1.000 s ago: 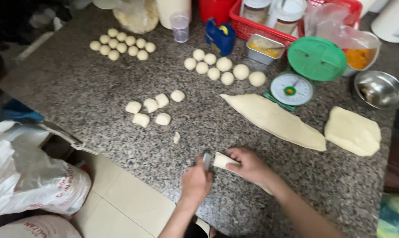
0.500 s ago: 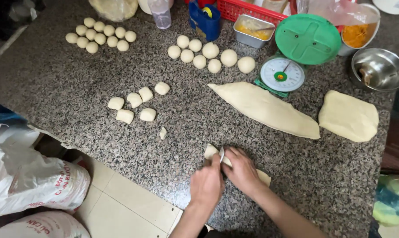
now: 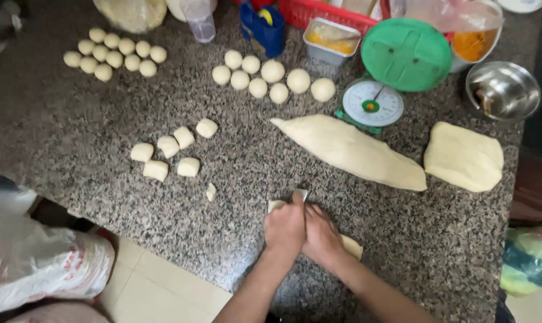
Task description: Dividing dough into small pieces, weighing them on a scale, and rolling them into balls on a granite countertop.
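Left hand (image 3: 286, 226) pressed down on a dough strip (image 3: 350, 245) at the near edge of the granite table (image 3: 79, 137), fingers curled around a flat scraper blade (image 3: 299, 195) — only its pale tip visible above the knuckles. Right hand (image 3: 322, 234) touching the left, laid flat over the same strip, fingers bent down onto the dough; grip cannot be told beyond that. Strip mostly hidden under both hands, one end poking out left of the blade, other end out past the right wrist.

Small dough scrap (image 3: 211, 192) lying alone left of the hands. Further left and up — six cut dough chunks (image 3: 168, 146), squarish, loosely grouped, some touching. Long tapered dough slab (image 3: 348, 151) above the hands, running diagonally toward the right. Flat squarish dough piece (image 3: 463, 156) near the right table edge, apart from the slab.

Round dough balls (image 3: 272, 79) in a cluster at centre back; second cluster of smaller balls (image 3: 115, 52) at back left. Kitchen scale (image 3: 375, 104) with green pan (image 3: 406, 54) just behind the slab. Steel bowl (image 3: 503, 90) at far right. Blue container (image 3: 263, 30), plastic tub with yellow filling (image 3: 331, 40), red basket (image 3: 319, 12) along the back. White sack (image 3: 37, 263) on the floor at lower left.
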